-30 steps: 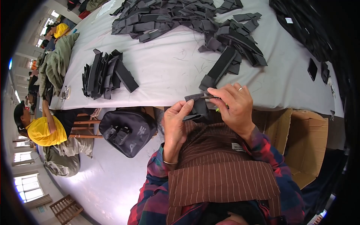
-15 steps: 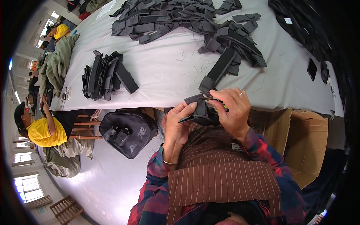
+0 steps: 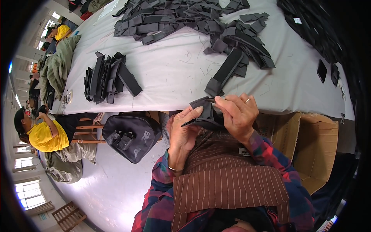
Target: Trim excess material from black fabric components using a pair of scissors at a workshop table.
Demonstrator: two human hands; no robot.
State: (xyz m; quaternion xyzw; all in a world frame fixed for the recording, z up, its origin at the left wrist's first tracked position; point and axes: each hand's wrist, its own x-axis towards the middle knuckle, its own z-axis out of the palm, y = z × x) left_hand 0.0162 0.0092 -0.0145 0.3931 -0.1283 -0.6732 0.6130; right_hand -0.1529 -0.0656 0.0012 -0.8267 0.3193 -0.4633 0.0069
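My left hand (image 3: 185, 129) grips a folded dark grey fabric strip (image 3: 206, 120) at the table's near edge, its thumb pressed flat on the cloth. My right hand (image 3: 239, 118), with a ring on one finger, is closed around what look like small thread snips (image 3: 210, 100). Their dark tip touches the upper end of the strip, while the handle is hidden in the fingers. Just beyond my hands, a similar strip (image 3: 223, 73) hangs off a large heap of dark grey strips (image 3: 166, 19). A smaller bundle of strips (image 3: 106, 79) lies to the left.
The table has a white cloth cover (image 3: 166, 83). Black fabric (image 3: 309, 31) and a phone (image 3: 321, 71) lie at the right. A black backpack (image 3: 133, 141) is below the edge at left, an open cardboard box (image 3: 317, 147) at right. A person in yellow (image 3: 48, 135) sits at left.
My right hand has turned slightly, and the snips' tip has shifted a little at the strip's end. A yellow-green bit beside my right fingers is now hidden. The person at left lowered their hands.
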